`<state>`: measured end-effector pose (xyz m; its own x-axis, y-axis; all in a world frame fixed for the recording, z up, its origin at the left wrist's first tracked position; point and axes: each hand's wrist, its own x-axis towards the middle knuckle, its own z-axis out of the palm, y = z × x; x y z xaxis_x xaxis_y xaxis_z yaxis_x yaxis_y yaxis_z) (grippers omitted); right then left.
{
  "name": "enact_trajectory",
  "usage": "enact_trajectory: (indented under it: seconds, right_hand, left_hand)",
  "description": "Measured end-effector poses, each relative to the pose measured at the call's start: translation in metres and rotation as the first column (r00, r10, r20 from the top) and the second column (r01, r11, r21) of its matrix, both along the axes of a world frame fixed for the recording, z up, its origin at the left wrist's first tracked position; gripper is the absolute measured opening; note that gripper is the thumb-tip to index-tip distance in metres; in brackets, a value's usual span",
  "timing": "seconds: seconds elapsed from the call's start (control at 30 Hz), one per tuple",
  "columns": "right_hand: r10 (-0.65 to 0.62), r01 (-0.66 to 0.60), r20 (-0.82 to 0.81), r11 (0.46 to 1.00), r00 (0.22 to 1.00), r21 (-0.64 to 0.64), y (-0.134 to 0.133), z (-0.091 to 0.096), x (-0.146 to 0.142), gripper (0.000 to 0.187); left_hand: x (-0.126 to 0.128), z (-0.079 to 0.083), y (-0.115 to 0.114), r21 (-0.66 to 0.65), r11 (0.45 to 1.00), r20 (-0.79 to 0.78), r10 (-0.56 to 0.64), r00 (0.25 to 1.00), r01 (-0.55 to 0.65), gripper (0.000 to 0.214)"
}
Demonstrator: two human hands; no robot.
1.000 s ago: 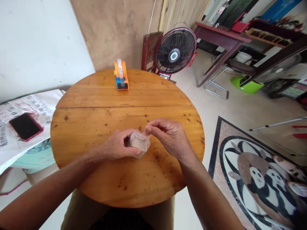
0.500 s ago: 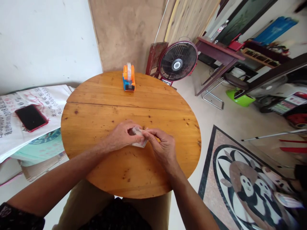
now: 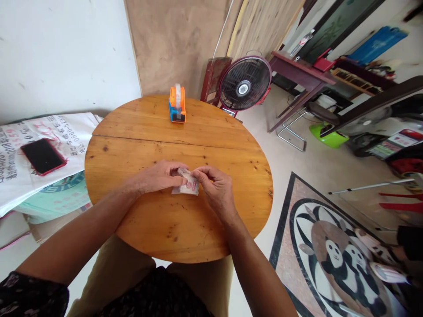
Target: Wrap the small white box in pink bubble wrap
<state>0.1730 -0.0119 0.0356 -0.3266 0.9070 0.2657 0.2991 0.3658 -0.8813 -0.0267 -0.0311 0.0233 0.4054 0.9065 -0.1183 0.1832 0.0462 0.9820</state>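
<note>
A small whitish packet with pinkish-red print (image 3: 189, 185) is held low over the middle of the round wooden table (image 3: 158, 233). My left hand (image 3: 161, 175) grips its left side, thumb across the front and fingers behind. At its upper right edge, my right hand (image 3: 213, 182) pinches the packet between thumb and forefinger. Whether it is torn at that edge is too small to tell. Farther back on the table stands an orange and blue tape dispenser (image 3: 177, 104) with a roll of tape in it, apart from both hands.
A black phone with a red edge (image 3: 43, 156) lies on a white printed sack (image 3: 76, 130) left of the table. Behind the table, to the right, is a fan (image 3: 244, 86) beside a wooden chair (image 3: 214, 79). A dark red desk (image 3: 302, 68) stands farther off.
Both hands have shifted slightly left and up in the view with the packet. The packet's printed face now shows more plainly, turned toward me. The right hand still pinches its edge.
</note>
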Motion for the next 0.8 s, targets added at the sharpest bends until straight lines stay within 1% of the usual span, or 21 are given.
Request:
enact_trajectory:
  seconds: [0.07, 0.13, 0.2, 0.27, 0.33, 0.43, 0.53, 0.6, 0.7, 0.8]
  right_hand:
    - [0.047, -0.047, 0.023, 0.999, 0.999, 0.012, 0.005, 0.002, 0.002, 0.017]
    - [0.091, -0.094, 0.066, 0.994, 0.994, 0.053, 0.01, 0.005, 0.003, 0.016]
    - [0.113, -0.131, 0.131, 0.983, 0.985, 0.132, 0.013, 0.007, 0.004, 0.015]
    - [0.097, -0.148, 0.211, 0.959, 0.973, 0.24, 0.013, 0.008, 0.004, 0.015]
    - [0.048, -0.151, 0.278, 0.92, 0.959, 0.361, 0.011, 0.007, 0.005, 0.015]
    - [0.007, -0.186, 0.327, 0.835, 0.945, 0.518, 0.005, 0.003, 0.006, 0.013]
    - [-0.018, -0.225, 0.356, 0.745, 0.934, 0.629, 0.001, -0.002, 0.007, 0.012]
    - [-0.052, -0.233, 0.372, 0.699, 0.927, 0.676, 0.0, -0.004, 0.007, 0.011]
    - [-0.089, -0.233, 0.383, 0.661, 0.919, 0.714, -0.002, -0.008, 0.006, 0.01]
    - [-0.125, -0.214, 0.375, 0.64, 0.919, 0.738, -0.003, -0.012, 0.004, 0.008]
  left_hand:
    - [0.0, 0.0, 0.002, -0.005, 1.0, -0.016, 0.03, 0.999, -0.03, 0.034]
    - [0.0, 0.001, 0.004, -0.006, 0.999, -0.042, 0.034, 0.999, -0.034, 0.038]
    - [-0.001, 0.002, 0.006, -0.014, 1.0, -0.041, 0.014, 0.999, -0.015, 0.042]
    - [-0.002, 0.003, 0.007, -0.006, 1.0, -0.035, -0.001, 0.999, 0.0, 0.043]
    - [-0.003, 0.003, 0.008, 0.013, 1.0, -0.046, 0.002, 0.999, -0.001, 0.04]
    - [-0.004, 0.0, 0.009, 0.016, 1.0, -0.048, 0.005, 0.999, -0.004, 0.035]
    - [-0.005, -0.003, 0.01, 0.018, 1.0, -0.031, -0.002, 1.0, 0.003, 0.035]
    - [-0.005, -0.004, 0.011, 0.039, 0.999, -0.037, -0.002, 0.999, 0.003, 0.035]
    - [-0.006, -0.005, 0.012, 0.052, 0.999, -0.05, -0.004, 0.999, 0.006, 0.037]
    - [-0.007, -0.005, 0.013, 0.046, 0.999, -0.06, 0.003, 0.998, 0.0, 0.04]
